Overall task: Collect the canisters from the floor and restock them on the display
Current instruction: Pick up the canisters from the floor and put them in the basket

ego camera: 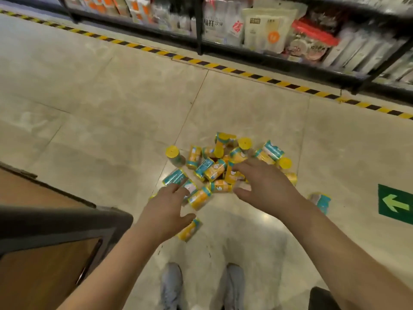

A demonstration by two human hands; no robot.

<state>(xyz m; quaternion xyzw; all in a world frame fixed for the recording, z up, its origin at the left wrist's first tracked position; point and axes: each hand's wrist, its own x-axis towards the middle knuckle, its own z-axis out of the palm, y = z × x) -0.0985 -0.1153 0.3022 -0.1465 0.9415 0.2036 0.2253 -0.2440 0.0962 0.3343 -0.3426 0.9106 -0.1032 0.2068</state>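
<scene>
Several small canisters (215, 170) with yellow lids and yellow-and-teal labels lie in a heap on the tiled floor in front of me. Some stand upright, like one (174, 155) at the heap's left edge; most lie on their sides. One canister (320, 202) lies apart to the right, and another (190, 230) rests just under my left hand. My left hand (166, 209) reaches down over the heap's near left side, fingers spread and holding nothing. My right hand (261, 185) hovers over the heap's near right side with fingers spread, also holding nothing.
A wood-and-dark-framed display unit (51, 233) stands at my left. Black store shelves (257, 30) full of packaged goods run along the far side behind a yellow-black floor stripe (201, 62). A green arrow sticker (395, 203) marks the floor at right. My shoes (172, 285) are below.
</scene>
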